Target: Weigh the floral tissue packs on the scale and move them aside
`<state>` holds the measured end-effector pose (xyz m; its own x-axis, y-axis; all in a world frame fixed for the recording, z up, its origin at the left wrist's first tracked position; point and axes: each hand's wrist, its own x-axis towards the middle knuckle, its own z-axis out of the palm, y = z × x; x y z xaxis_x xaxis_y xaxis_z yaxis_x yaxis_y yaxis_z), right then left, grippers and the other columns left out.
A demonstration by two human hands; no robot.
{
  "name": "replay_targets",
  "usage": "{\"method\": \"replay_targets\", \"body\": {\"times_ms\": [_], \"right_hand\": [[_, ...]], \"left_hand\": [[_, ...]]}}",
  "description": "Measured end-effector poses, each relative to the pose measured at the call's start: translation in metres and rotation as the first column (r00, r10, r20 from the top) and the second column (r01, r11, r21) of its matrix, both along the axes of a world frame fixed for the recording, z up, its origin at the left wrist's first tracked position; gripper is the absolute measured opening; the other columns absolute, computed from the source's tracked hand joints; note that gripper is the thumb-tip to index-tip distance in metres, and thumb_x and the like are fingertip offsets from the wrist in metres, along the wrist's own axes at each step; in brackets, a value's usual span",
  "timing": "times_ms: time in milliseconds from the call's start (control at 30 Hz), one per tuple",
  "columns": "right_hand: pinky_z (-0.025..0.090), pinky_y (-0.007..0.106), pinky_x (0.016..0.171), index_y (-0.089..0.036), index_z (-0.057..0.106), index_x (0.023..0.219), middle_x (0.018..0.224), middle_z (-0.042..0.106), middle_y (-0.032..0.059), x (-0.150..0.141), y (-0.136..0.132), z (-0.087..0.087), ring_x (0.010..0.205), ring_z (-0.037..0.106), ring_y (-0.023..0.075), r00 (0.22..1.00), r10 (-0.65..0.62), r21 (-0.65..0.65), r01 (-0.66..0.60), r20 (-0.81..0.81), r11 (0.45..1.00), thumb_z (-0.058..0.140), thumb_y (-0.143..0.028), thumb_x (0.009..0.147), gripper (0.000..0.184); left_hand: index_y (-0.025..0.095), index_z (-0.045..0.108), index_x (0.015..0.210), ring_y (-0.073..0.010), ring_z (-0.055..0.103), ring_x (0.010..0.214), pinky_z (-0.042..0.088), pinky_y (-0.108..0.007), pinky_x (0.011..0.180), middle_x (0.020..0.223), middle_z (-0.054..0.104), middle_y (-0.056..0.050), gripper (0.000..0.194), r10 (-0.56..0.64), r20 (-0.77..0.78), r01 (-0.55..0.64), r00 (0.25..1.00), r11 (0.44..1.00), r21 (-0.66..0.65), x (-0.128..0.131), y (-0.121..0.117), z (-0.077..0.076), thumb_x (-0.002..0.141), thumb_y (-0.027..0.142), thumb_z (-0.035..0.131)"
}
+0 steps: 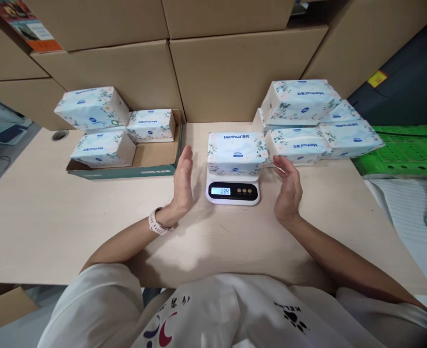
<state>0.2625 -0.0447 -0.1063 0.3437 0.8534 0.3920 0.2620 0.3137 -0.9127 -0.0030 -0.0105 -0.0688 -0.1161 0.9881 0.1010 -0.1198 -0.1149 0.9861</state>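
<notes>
A pack of tissues [237, 153] with a white and pale blue floral wrapper rests on a white digital scale [210, 195]. The scale's lit display reads about 134; a decimal point is hard to make out. To the left of the pack, my left hand [184, 181] is upright, fingers stretched out, apart from the pack and close to a shallow box. On the other side, my right hand [288, 191] is raised with its fingers extended and slightly curved, near the pack's right side and in front of the stacked packs. Both hands hold nothing.
A shallow green cardboard box [142, 172] at the left holds several tissue packs [102, 147]. More tissue packs [302, 104] are piled at the back right. Large cardboard boxes [235, 79] stand along the table's rear edge. A green crate [409, 150] is at the far right.
</notes>
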Motion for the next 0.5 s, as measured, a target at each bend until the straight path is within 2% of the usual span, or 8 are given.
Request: {"method": "replay_targets", "body": {"times_ms": [500], "right_hand": [[0.044, 0.064, 0.139, -0.035, 0.07, 0.156, 0.162, 0.072, 0.01, 0.0003, 0.0009, -0.0003, 0.159, 0.063, 0.0344, 0.998, 0.044, -0.001, -0.044, -0.037, 0.999, 0.052, -0.077, 0.107, 0.067]], "left_hand": [[0.03, 0.053, 0.172, -0.0288, 0.029, 0.182, 0.026, -0.041, 0.151, 0.193, 0.036, -0.006, 0.083, -0.01, 0.005, 0.01, 1.0, 1.0, -0.016, 0.0003, 0.0002, -0.0001, 0.106, 0.079, 0.056]]}}
